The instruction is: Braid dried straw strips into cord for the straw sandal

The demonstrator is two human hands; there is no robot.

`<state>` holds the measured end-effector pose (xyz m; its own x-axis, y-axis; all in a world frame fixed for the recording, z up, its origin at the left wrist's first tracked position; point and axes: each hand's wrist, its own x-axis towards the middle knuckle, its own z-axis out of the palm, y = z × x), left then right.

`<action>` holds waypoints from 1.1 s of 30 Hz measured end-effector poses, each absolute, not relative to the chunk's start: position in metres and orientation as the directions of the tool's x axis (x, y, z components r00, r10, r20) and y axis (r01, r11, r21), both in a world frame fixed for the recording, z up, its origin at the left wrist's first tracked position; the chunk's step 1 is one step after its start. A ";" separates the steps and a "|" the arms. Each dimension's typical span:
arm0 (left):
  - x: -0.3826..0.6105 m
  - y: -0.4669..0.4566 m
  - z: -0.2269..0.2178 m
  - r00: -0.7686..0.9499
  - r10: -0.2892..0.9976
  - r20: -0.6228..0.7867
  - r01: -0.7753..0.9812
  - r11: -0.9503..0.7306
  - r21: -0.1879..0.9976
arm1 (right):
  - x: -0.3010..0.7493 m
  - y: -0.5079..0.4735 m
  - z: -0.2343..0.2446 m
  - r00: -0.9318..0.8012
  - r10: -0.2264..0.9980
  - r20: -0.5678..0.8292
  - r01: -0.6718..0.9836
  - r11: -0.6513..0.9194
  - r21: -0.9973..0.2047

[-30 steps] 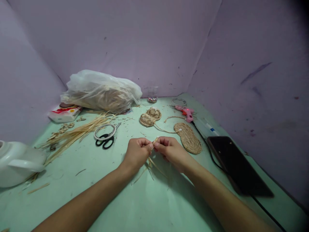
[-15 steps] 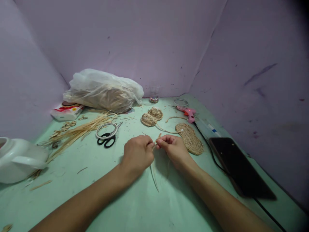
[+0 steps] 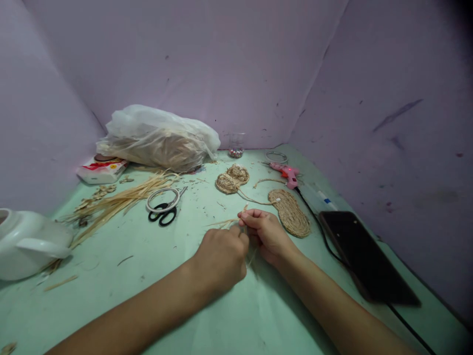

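Thin pale fibre strands (image 3: pixel 226 222) meet at the fingertips of my right hand (image 3: pixel 268 232), which pinches them between thumb and forefinger. Just below and to the left, my left hand (image 3: pixel 223 256) is closed with its back toward me; its fingertips are hidden, so what they grip cannot be seen. Some loose strand ends stick out leftward over the table, and others hang down between the hands. Beyond my right hand lies a sole-shaped coiled braid piece (image 3: pixel 290 212). Farther back is a second coiled braid piece (image 3: pixel 232 179), with a cord running from it toward the first.
On the left are black-handled scissors (image 3: pixel 162 214) under a ring of tape (image 3: pixel 163 199), dry fibre strips (image 3: pixel 121 199) and a white jug (image 3: pixel 35 244). A plastic bag (image 3: pixel 158 138) lies behind. To the right are a pink glue gun (image 3: pixel 285 172), its cable and a phone (image 3: pixel 367 256).
My left hand has moved down and to the right, below the right fingertips. Strand ends now point out to the left. The right hand stays nearly in place, still pinching.
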<state>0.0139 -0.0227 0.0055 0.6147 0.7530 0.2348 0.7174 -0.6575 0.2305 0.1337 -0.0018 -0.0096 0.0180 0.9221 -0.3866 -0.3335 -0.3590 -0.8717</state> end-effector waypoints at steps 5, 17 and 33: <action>0.007 -0.004 0.028 0.038 0.999 -0.030 0.473 0.008 0.881 | 0.132 -0.005 -0.006 -0.023 0.936 -0.350 -0.247 -0.345 -0.906; -0.001 0.014 0.015 0.273 0.841 -0.467 0.199 0.425 0.883 | 0.126 -0.009 -0.007 -0.081 0.964 -0.253 -0.236 -0.265 -0.935; -0.002 0.020 0.004 0.249 0.917 -0.312 0.303 0.233 0.924 | 0.135 -0.004 -0.012 -0.084 0.989 -0.120 0.170 -0.104 -0.980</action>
